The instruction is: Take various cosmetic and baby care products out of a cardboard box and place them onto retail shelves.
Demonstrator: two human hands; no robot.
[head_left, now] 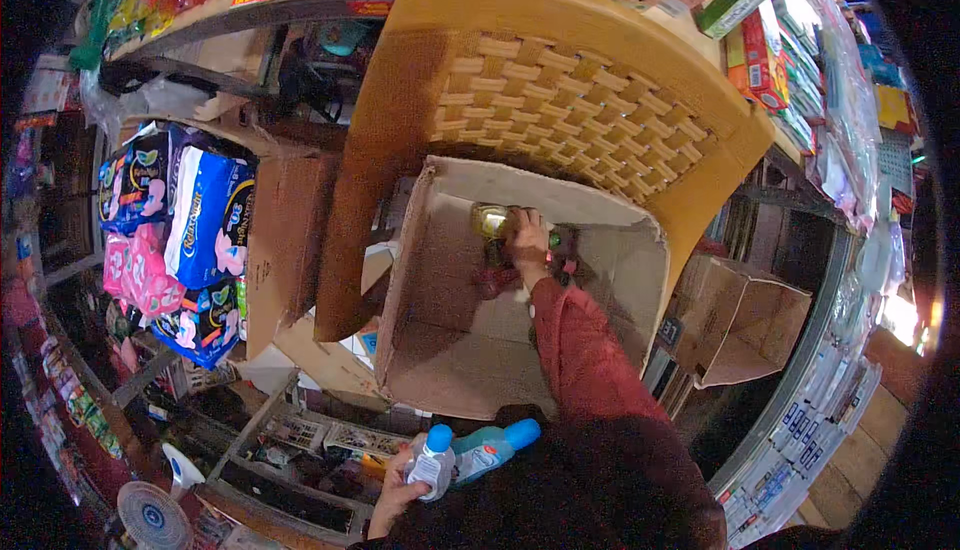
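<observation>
An open cardboard box (465,370) rests on a tan plastic chair with a woven-pattern back (570,99). Inside it, my right hand (531,238) is at a bottle with yellowish contents (491,221); the fingers bend over its end, but their grip is partly hidden. Several dark red and green items lie under and beside that hand. Below the near edge of the box, my left hand (405,482) holds a clear plastic bottle with a blue cap (431,464). A second blue-capped bottle, with light blue contents (484,452), lies against it; whether my fingers also hold this one is unclear.
Left of the chair, packs of sanitary pads (202,220) fill another cardboard box (281,250). An empty-looking small carton (739,317) stands at right. Stocked shelves surround the chair, with boxed goods (757,54) at upper right and a fan (152,516) at lower left.
</observation>
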